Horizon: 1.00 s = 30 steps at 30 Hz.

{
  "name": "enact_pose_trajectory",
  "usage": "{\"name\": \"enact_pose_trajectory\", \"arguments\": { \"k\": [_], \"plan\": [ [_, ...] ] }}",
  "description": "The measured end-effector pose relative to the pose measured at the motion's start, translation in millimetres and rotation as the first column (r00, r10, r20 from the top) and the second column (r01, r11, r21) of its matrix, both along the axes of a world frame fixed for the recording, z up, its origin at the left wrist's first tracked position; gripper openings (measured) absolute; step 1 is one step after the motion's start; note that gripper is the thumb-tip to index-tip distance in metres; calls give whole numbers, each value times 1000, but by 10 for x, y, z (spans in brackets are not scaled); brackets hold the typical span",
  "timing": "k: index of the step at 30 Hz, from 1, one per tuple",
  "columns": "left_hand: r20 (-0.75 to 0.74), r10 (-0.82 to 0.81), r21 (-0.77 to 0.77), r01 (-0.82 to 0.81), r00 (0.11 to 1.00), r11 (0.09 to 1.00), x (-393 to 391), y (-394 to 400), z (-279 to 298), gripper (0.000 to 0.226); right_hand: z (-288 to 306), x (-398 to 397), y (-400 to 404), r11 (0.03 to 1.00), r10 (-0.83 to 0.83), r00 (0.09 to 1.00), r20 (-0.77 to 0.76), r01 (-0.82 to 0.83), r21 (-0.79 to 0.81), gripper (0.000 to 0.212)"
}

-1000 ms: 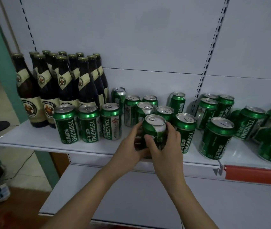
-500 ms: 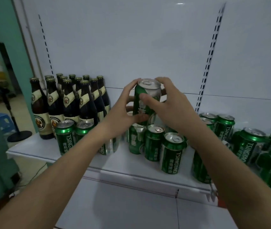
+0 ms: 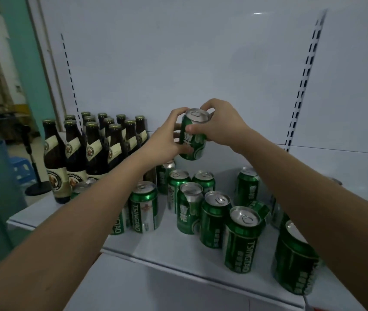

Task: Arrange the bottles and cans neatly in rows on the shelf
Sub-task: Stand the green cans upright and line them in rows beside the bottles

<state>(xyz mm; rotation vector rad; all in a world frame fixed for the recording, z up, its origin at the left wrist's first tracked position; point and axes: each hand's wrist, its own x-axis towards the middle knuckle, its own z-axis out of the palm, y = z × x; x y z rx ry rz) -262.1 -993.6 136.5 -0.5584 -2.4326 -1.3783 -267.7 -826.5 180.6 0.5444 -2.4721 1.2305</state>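
- Left hand point(image 3: 167, 142) and right hand point(image 3: 221, 126) are together gripping a green can point(image 3: 193, 140), tilted, above the shelf point(image 3: 178, 248).
- Dark bottles point(image 3: 93, 149) are standing at left.

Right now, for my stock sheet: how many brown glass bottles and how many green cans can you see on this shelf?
Brown glass beer bottles: 12, counted by caps.
Green aluminium cans: at least 13, counting the lifted can held by the left hand and right hand; the arms hide others.
Total: at least 25.
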Motion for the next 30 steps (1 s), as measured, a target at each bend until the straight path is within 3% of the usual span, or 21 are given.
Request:
{"name": "enact_pose_trajectory", "arguments": {
  "k": [2, 4, 7, 11, 14, 18, 22, 26, 30],
  "plan": [
    [24, 38, -71, -36, 999, 997, -178, -51, 24, 91, -23, -195, -61, 999, -17, 999, 41, 19, -46, 57],
    [63, 97, -247, -79, 993, 966, -375, -122, 7, 89, -51, -357, -122, 999, -28, 997, 74, 31, -33, 56],
    [113, 205, -594, -99, 972, 799, -662, -240, -105, 79, -129, -557, -195, 998, -49, 990, 132, 45, 32, 50],
    [91, 302, -806, -107, 949, 581, -912, -338, -232, 63, -273, -768, -264, 995, -66, 969, 238, 48, 82, 48],
    [98, 324, -857, -86, 941, 507, -1010, -383, -250, 56, -374, -868, -324, 995, -54, 952, 300, 25, 100, 51],
    [97, 291, -867, -63, 952, 495, -1102, -434, -280, 41, -474, -918, -427, 984, -65, 939, 338, 4, 176, 53],
    [82, 270, -876, -61, 959, 479, -1144, -438, -277, 40, -603, -945, -534, 942, -111, 936, 333, -8, 335, 63],
    [49, 247, -873, -78, 968, 481, -1195, -454, -311, 46, -813, -988, -601, 838, -203, 950, 237, 43, 545, 50],
    [48, 236, -861, -80, 970, 501, -1185, -491, -318, 51, -876, -1023, -612, 815, -240, 945, 222, 72, 574, 43]
  ]
}}
